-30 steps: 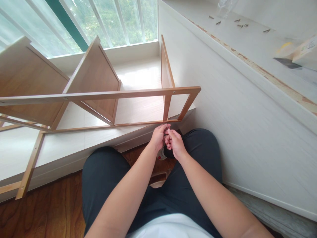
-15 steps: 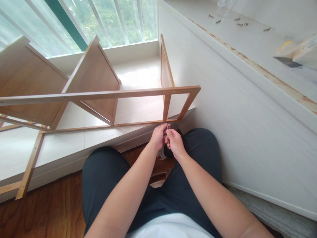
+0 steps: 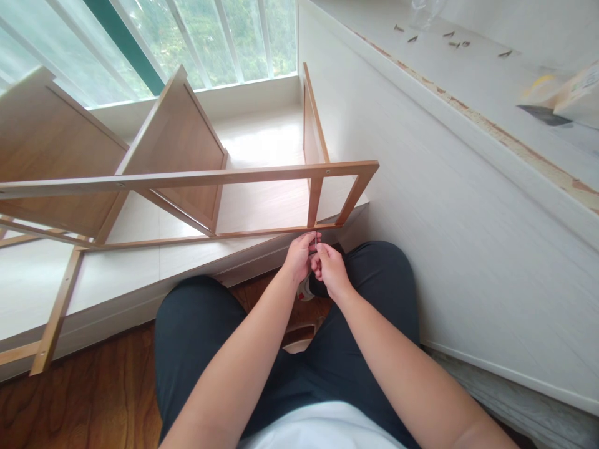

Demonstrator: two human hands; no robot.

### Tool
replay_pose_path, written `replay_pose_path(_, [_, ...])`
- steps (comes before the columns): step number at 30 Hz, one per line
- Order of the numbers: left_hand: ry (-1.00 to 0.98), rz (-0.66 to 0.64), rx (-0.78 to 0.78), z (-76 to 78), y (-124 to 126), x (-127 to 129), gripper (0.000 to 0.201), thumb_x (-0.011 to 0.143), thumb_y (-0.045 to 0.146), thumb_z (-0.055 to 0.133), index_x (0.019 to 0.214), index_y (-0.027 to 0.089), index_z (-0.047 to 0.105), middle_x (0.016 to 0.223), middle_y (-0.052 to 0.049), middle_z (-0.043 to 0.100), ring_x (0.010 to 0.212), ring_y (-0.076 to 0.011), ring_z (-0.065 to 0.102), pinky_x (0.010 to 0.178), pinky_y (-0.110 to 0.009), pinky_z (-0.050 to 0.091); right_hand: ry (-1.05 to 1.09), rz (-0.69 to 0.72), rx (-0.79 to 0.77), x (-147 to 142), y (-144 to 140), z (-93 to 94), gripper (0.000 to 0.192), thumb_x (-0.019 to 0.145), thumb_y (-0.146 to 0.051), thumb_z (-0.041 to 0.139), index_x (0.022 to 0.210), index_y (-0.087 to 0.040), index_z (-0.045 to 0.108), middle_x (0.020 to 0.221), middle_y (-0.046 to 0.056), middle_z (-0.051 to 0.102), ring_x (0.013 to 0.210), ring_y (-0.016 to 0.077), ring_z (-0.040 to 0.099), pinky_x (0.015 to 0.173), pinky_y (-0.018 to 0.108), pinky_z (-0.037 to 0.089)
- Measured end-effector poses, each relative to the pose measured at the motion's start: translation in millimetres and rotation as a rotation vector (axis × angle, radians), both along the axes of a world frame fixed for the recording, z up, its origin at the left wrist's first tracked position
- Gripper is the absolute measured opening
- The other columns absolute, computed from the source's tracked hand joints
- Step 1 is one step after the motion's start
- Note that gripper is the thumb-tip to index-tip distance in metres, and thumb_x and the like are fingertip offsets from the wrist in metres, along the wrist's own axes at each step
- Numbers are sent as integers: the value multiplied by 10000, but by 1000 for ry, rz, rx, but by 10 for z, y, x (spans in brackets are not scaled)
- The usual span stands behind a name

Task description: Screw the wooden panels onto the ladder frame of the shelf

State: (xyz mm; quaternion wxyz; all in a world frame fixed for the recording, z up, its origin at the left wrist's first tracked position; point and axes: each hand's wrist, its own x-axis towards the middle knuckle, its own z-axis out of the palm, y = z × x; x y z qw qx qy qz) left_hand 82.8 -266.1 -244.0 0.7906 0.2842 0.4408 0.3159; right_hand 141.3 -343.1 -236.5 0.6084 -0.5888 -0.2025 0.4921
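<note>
My right hand pinches the lower part of a thin metal rod, which looks like a hex key. The rod points up at the lower rail of a wooden shelf frame, below a short crosspiece. Close beside it, my left hand has its fingers curled together around the rod's upper part, just under the rail. What lies inside the fingers is mostly hidden. The frame rests on its side on a white ledge, with wooden panels standing between its rails.
Several screws lie on the white counter at the upper right, near clear plastic and a package. A white wall panel rises on the right. Another wooden frame piece leans at the left. My knees flank my hands.
Almost nothing differs. Both hands stay at the same place under the rail, with only a slight shift of the right fingers on the rod.
</note>
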Motion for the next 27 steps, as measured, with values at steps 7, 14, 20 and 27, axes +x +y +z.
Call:
replay_pose_path(7, [13,43,-21,31,2,15,240,741,329,788,837,121,719,747,-26,643,516,-71,529,491,-211,438,136,-6,-1,7,8,-27,387,863,-587,631,862,-203,588,516,-69,512,372,61,346,337,179,217])
replay_pose_path(14, [29,52,-16,-1,7,18,333,695,384,840,874,140,701,753,-30,662,551,-93,574,499,-209,442,402,12,5,53,13,-31,320,843,-493,707,901,-200,592,530,-76,505,386,63,338,363,178,221])
replay_pose_path(20, [27,7,-33,68,-17,4,344,704,408,827,883,149,688,648,16,603,431,-55,470,442,-199,382,580,30,-31,104,17,14,241,892,-412,674,899,-183,600,537,-82,452,407,67,324,382,183,220])
replay_pose_path(27, [26,10,-29,110,-24,5,329,697,398,823,854,147,680,616,33,576,409,-41,440,435,-196,363,606,49,-52,108,19,21,263,903,-438,663,848,-201,564,543,-75,443,418,80,309,388,189,217])
